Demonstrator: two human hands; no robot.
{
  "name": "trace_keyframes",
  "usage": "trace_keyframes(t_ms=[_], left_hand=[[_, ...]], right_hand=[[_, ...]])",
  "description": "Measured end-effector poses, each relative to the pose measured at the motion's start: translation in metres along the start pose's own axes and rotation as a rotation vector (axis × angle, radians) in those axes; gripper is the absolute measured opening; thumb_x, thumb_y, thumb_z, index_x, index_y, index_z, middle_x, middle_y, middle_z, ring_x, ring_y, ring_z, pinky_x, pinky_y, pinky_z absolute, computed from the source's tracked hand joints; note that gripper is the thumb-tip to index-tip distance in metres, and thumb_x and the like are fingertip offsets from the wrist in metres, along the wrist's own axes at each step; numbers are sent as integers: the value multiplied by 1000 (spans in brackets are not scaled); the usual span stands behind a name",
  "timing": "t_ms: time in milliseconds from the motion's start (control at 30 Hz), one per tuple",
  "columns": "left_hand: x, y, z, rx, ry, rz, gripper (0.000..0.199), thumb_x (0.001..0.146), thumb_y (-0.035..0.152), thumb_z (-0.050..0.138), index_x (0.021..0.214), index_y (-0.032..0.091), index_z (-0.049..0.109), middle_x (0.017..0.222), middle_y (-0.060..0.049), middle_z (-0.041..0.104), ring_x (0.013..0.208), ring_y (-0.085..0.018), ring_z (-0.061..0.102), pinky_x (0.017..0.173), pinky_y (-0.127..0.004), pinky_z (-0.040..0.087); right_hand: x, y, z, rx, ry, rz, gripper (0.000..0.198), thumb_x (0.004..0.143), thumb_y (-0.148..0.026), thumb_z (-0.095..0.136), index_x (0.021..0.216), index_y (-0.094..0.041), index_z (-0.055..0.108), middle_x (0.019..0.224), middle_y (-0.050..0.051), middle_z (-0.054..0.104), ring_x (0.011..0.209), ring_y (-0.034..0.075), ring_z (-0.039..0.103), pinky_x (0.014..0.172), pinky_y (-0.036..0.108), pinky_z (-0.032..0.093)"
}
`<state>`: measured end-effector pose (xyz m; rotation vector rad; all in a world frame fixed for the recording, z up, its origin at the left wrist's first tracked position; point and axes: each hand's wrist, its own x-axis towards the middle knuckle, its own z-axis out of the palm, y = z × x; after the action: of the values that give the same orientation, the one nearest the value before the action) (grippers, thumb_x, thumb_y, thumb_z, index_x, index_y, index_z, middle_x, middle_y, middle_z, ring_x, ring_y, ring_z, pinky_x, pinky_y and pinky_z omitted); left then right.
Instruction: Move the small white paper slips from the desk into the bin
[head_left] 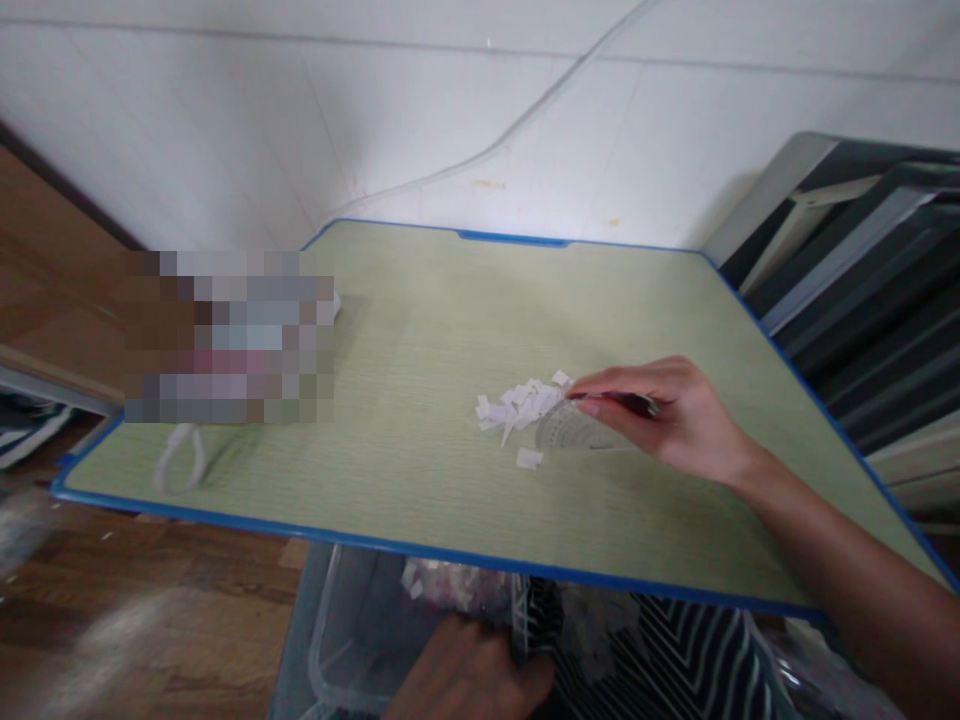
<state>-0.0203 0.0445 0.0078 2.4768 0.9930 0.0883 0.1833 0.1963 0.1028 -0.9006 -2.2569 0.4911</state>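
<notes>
The right hand [667,410] pinches a clear protractor [589,428] between thumb and fingers, its curved edge right at the pile of white scraps [521,403] on the green table [420,320]. Below the table's near edge, the left hand [472,670] is at the clear bin [352,620], its fingertips hidden, so I cannot tell how open they are or whether they grip anything.

Graduated scale on a clear protractor

No text, label, brand or number is legible. The transparent protractor [564,432] at the right hand [679,415] bears curved rows of fine graduation marks, too small and blurred for any figures to be read. A pixelated patch [251,345] at the left of the desk [420,320] renders any lettering there unreadable.
</notes>
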Motion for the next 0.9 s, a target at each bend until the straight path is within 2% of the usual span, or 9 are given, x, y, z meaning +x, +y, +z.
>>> trace_keyframes(t_ms=[133,267,467,600,733,900], left_hand=[[-2,-1,3,36,15,2,16,85,19,51,71,21,59,55,0,53,54,-15,53,45,-21,33],[-3,-2,5,45,47,23,18,86,19,48,72,21,58,54,0,52,55,-15,53,46,-21,33],[-2,-3,6,49,48,34,15,84,19,51,70,21,57,55,0,53,52,-15,52,45,-21,33],[-2,-2,4,42,49,27,14,83,19,52,70,21,57,57,-1,55,55,-15,54,46,-20,34],[-3,1,-2,43,35,15,14,85,17,50,75,21,59,65,-2,59,61,-16,56,51,-21,38],[-1,1,-4,44,-42,9,13,86,19,51,77,21,60,64,-2,58,60,-16,56,52,-22,40]], right_hand=[[0,1,3,-34,128,67,11,82,-16,58,85,-16,68,76,3,71,46,6,51,40,20,35],[1,0,4,4,46,45,11,81,-16,58,81,-17,69,70,2,70,44,6,50,39,20,34],[1,1,11,26,133,78,11,81,-16,58,84,-15,69,78,4,72,49,7,54,41,20,36],[2,2,17,28,98,58,14,83,-18,57,87,-12,69,77,5,71,48,6,51,41,20,35],[3,-1,10,40,9,95,14,82,-18,56,79,-14,69,67,2,68,44,5,47,39,20,33],[3,-1,6,11,105,161,13,82,-21,56,82,-16,68,73,4,70,47,7,49,41,21,34]])
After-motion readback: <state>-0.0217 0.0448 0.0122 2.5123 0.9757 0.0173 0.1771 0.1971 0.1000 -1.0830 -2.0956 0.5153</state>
